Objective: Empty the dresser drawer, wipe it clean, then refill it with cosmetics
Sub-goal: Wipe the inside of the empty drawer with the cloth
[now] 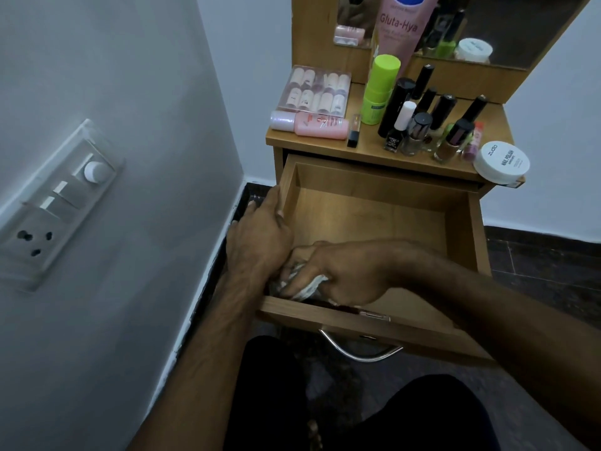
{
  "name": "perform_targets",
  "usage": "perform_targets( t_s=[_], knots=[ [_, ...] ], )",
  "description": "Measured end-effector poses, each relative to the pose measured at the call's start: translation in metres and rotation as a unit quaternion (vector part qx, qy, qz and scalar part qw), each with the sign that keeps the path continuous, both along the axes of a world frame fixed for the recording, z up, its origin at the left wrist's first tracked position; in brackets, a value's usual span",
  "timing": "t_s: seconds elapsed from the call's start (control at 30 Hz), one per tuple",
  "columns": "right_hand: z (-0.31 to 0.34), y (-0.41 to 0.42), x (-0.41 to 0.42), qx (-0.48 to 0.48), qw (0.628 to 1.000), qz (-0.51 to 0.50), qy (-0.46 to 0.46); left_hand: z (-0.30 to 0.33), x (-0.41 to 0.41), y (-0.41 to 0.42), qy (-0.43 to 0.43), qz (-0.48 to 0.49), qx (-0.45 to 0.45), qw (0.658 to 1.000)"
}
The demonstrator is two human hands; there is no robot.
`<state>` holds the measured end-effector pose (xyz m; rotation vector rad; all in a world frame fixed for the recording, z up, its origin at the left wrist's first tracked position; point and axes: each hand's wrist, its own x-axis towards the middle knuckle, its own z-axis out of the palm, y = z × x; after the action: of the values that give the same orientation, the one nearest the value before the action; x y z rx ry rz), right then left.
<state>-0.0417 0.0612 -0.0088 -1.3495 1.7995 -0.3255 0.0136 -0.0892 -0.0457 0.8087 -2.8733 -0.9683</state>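
The wooden dresser drawer (455,203) is pulled out, with bare wood showing over most of its bottom. My right hand (344,271) is inside its near left corner, shut on a whitish cloth (309,286) pressed against the drawer floor. My left hand (260,232) grips the drawer's left wall. The cosmetics stand on the dresser top (367,148): a pink bottle (312,124) lying on its side, a green tube (380,89), several dark nail polish bottles (419,125), a white jar (500,162) and a clear box of small bottles (317,89).
A tall pink lotion tube (401,27) leans against the mirror (500,24). The drawer's metal handle (357,351) hangs above my knees. A wall with a switch panel (55,203) stands close on the left. Dark floor lies to the right.
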Motion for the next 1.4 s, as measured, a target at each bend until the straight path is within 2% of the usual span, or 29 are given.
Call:
perform_targets(
  t_s=[0.07,0.2,0.33,0.47,0.6,0.77,0.97,1.17,1.4],
  knots=[
    [0.005,0.009,-0.011,0.051,0.998,0.039,-0.016,0.000,0.000,0.000,-0.013,-0.003,-0.010,1.000],
    [0.016,0.048,-0.023,0.097,0.994,0.032,-0.036,0.002,0.000,0.002,-0.026,0.000,-0.029,0.999],
    [-0.003,0.027,-0.006,-0.028,0.999,0.029,0.011,0.007,0.002,0.007,-0.026,0.009,-0.046,0.999],
    [-0.028,-0.011,0.009,-0.101,0.995,-0.008,-0.023,0.005,0.003,0.001,-0.014,0.008,-0.005,1.000],
    [-0.014,0.012,-0.002,-0.039,0.999,-0.009,-0.029,0.006,0.001,0.002,-0.041,0.011,-0.023,0.999],
    [0.000,0.070,-0.023,0.064,0.989,-0.064,-0.117,0.007,0.001,0.002,-0.058,0.001,-0.045,0.997],
    [0.000,0.096,-0.019,0.074,0.982,-0.120,-0.122,0.010,0.002,0.004,-0.054,0.003,-0.037,0.998],
    [0.012,0.140,-0.014,0.097,0.993,-0.070,0.022,0.008,0.000,0.004,-0.051,0.008,-0.038,0.998],
    [0.036,0.140,-0.007,0.175,0.982,-0.040,0.062,0.007,0.000,0.004,-0.036,0.009,-0.032,0.999]
  ],
)
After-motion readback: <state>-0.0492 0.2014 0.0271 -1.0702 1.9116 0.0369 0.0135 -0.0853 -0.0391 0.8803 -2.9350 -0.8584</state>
